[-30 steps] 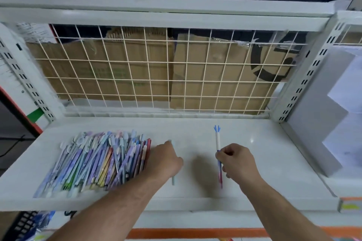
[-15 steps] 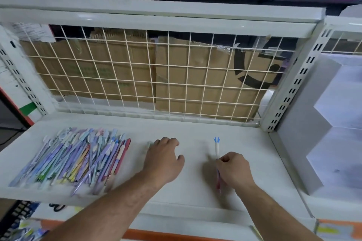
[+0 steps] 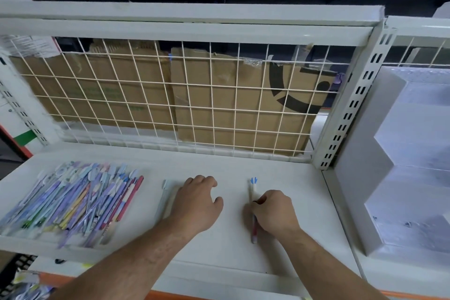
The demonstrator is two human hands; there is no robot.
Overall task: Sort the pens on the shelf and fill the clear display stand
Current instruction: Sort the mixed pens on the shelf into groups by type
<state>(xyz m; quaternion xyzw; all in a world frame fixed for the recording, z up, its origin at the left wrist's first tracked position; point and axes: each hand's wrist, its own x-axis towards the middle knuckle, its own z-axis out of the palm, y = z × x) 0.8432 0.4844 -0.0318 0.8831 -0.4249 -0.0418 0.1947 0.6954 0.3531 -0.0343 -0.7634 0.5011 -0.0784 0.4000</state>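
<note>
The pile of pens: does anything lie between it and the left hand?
Yes. One pale pen lies alone on the shelf, close beside the left hand, between it and the pile of pens. It lies flat, so the hand could probably reach over it.

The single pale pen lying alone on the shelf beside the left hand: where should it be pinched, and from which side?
Pinch the pale pen at mid-barrel from above, fingers either side. It lies flat on the shelf pointing away from the person, clear of the pile, with bare shelf both sides. The left hand, just right of it, seems nearest.
</note>
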